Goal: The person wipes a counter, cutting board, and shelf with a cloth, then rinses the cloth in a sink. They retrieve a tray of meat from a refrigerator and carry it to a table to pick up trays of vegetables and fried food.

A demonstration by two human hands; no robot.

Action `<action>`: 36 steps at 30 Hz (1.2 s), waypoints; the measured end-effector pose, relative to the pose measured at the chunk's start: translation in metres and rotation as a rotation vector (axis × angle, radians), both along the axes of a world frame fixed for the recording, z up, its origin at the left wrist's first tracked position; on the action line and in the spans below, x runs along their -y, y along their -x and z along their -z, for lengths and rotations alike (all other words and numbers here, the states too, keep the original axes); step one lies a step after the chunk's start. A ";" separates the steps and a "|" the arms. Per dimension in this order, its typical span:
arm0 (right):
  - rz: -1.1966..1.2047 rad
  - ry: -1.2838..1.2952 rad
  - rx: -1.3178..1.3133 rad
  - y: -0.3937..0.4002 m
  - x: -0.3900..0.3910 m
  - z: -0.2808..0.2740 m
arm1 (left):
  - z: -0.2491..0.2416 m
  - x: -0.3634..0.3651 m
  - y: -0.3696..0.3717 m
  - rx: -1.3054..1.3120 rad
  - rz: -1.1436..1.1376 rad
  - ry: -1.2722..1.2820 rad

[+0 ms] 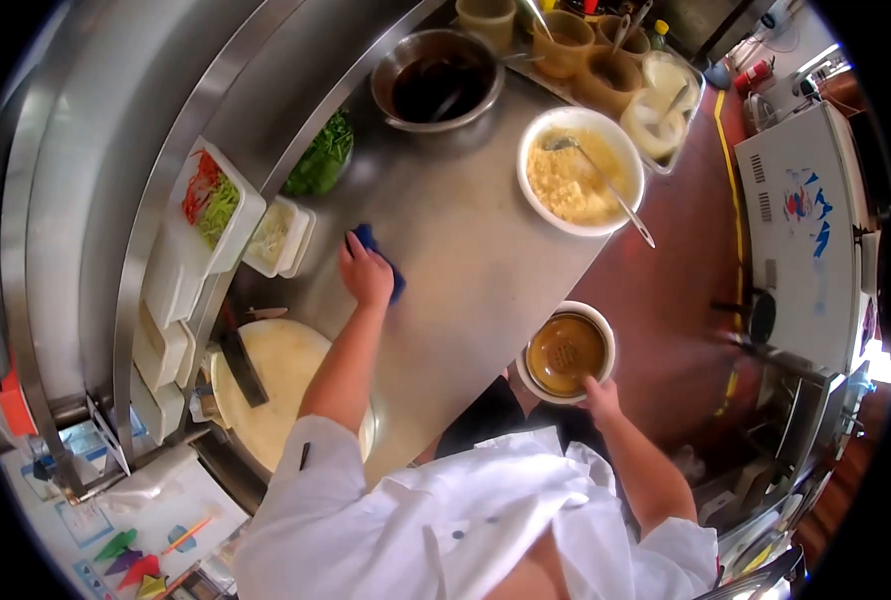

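My left hand (366, 270) is closed on a dark blue cloth (394, 280), pressing it against the steel counter (446, 300). Just past the counter's right edge, my right hand (599, 402) grips the rim of a white bowl (610, 345). Inside that sits an amber-brown bowl (564, 350) with small dark marks on its bottom. Near my left forearm is a round cutting board (291, 355), and a cleaver (242, 362) lies on its left side.
A steel bowl of dark liquid (441, 90) and a white bowl (536, 205) of yellow crumbly food with a spoon (616, 195) stand farther back. Leafy greens (321, 160) and tubs of shredded vegetables (251, 205) line the left. A tray (681, 140) holds several containers.
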State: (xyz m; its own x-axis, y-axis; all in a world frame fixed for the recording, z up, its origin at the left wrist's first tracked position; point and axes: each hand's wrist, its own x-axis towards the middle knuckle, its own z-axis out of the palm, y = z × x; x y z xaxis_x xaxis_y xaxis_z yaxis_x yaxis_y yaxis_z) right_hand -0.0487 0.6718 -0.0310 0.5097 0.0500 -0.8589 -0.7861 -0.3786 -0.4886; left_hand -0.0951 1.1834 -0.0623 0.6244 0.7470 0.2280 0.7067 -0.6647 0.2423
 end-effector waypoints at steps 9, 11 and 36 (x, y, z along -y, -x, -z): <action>-0.005 0.045 -0.040 -0.003 -0.011 -0.010 | -0.009 -0.079 -0.134 -0.112 -0.428 -0.001; -0.044 0.084 -0.052 -0.006 -0.014 -0.014 | -0.008 -0.091 -0.144 -0.114 -0.540 0.042; 0.024 0.041 0.038 -0.018 -0.001 -0.009 | -0.035 0.272 -0.040 0.550 0.516 0.951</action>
